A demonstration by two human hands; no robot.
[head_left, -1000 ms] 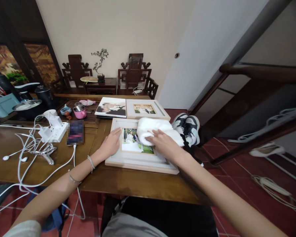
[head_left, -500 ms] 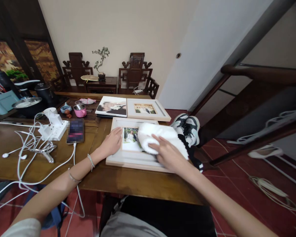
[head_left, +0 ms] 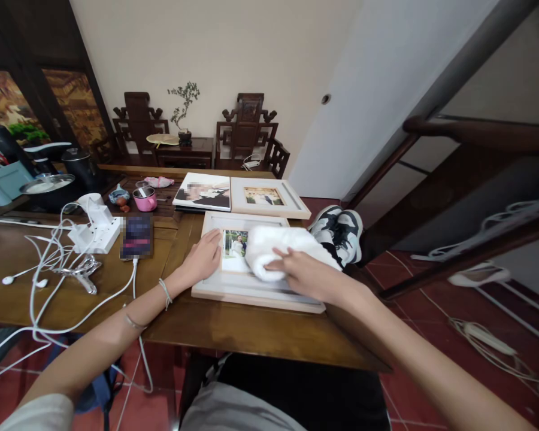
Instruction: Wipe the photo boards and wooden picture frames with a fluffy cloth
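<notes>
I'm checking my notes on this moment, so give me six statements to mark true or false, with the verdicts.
1. The right hand is on the cloth. True.
2. The cloth hides the whole photo. False: the photo's left part shows.
3. The left hand touches the near frame. True.
4. The shoes are left of the near frame. False: the shoes are right of it.
5. A cable runs to the phone. True.
6. The cup stands on the near frame. False: the cup is beyond the phone.

a pale sleeve [head_left: 49, 412], light bracelet [head_left: 166, 293] and thin bangle [head_left: 135, 323] are worn.
</notes>
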